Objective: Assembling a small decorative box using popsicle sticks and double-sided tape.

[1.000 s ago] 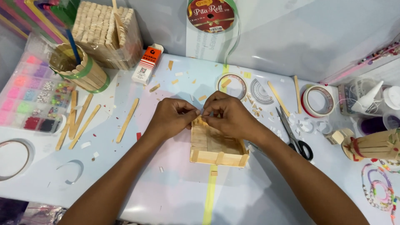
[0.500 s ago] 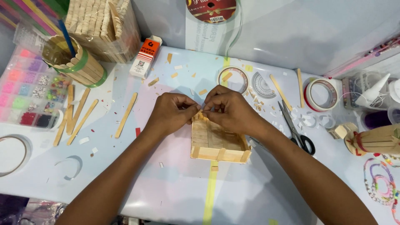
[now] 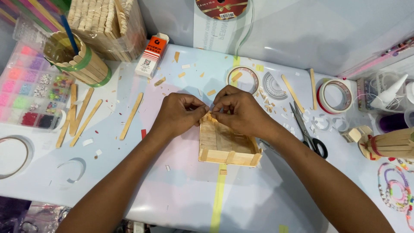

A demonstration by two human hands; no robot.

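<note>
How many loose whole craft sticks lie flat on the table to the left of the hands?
4: three sticks grouped beside the bead box, and a single stick nearer the left hand. Others may be hidden.

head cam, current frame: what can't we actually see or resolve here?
- Far edge of the stick box, head view: hidden behind the left hand and right hand.
- What the fingertips pinch: too small, covered.
- Tape ring: cut by left edge.
- Bead bracelets: cut by right edge.

Pale table (image 3: 181, 198) bears a stick tray (image 3: 227, 149), scissors (image 3: 308, 131), loose sticks (image 3: 130, 116).
</note>
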